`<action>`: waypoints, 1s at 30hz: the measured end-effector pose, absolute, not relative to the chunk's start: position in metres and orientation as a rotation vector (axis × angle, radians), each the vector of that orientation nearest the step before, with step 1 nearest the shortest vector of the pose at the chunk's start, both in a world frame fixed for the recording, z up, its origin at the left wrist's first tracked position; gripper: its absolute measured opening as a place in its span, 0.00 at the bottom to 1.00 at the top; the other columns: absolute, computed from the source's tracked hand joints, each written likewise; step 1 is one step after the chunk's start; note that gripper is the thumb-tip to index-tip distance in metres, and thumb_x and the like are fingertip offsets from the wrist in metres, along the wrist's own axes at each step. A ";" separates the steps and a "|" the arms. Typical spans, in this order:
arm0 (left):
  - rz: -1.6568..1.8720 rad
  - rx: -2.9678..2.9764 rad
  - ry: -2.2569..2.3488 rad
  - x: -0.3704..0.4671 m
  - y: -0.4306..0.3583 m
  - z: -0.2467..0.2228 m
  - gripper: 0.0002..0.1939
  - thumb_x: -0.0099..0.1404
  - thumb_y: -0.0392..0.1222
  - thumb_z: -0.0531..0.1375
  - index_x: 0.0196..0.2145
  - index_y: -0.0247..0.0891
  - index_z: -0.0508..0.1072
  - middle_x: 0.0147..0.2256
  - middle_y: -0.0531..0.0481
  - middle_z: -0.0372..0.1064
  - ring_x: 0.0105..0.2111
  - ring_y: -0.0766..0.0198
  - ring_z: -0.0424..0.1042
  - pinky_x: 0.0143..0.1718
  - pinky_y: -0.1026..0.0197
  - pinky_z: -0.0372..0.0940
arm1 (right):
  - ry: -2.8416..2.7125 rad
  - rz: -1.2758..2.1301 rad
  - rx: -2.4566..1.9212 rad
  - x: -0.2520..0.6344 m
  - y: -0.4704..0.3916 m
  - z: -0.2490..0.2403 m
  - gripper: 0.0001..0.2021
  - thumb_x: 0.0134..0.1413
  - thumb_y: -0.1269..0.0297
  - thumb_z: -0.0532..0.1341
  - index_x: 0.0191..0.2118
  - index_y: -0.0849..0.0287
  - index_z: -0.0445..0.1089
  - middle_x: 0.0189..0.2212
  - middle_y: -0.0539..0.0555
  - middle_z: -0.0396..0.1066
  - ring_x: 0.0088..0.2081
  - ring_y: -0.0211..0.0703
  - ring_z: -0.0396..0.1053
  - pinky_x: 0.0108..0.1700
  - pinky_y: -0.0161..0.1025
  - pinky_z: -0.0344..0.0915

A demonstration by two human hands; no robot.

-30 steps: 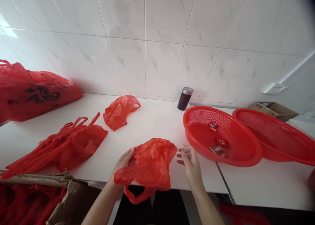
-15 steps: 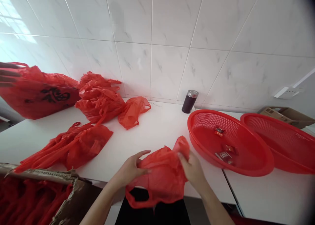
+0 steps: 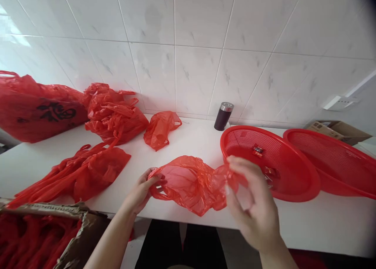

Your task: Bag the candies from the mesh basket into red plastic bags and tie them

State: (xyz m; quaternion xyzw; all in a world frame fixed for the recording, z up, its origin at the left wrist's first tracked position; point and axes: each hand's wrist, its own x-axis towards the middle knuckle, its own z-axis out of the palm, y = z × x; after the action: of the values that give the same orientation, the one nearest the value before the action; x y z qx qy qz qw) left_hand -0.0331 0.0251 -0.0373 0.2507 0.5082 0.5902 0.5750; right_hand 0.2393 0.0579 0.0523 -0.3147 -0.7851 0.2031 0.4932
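Note:
A thin red plastic bag (image 3: pixel 194 184) is stretched between my two hands over the front of the white table, its mouth spread towards the left. My left hand (image 3: pixel 143 188) pinches the bag's left edge by a handle loop. On the other side, my right hand (image 3: pixel 252 200) has its fingers curled around the gathered right end of the bag, in front of a red perforated basket (image 3: pixel 293 190). A few small wrapped packets (image 3: pixel 258 150) lie in that basket, partly hidden by my right hand.
Left on the table are flattened red bags (image 3: pixel 96 171), a bulging red bag (image 3: pixel 114 116), a large printed bag (image 3: pixel 38 112) and a small crumpled bag (image 3: pixel 161 129). A dark tumbler (image 3: pixel 223 118) stands by the wall. Another red basket (image 3: pixel 346 155) and cardboard boxes (image 3: pixel 337 131) flank the area.
The bag has been lifted and drawn out sideways, its mouth now spread wider. My right hand has moved right and up towards the basket; my left hand has shifted slightly left.

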 end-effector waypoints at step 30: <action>0.658 1.772 2.400 -0.042 0.041 -0.069 0.39 0.55 0.26 0.49 0.64 0.43 0.55 0.61 0.37 0.49 0.49 0.48 0.68 0.43 0.52 0.66 | -2.948 0.233 -1.231 0.224 0.113 -0.018 0.25 0.64 0.53 0.49 0.29 0.61 0.78 0.34 0.64 0.76 0.48 0.60 0.69 0.60 0.68 0.40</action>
State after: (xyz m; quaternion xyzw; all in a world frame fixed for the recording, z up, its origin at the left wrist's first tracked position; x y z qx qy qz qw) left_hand -0.0419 0.0414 -0.0687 0.5796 0.7848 0.2153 0.0434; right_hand 0.2238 0.1133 -0.0179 -0.3841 -0.9199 0.0728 -0.0307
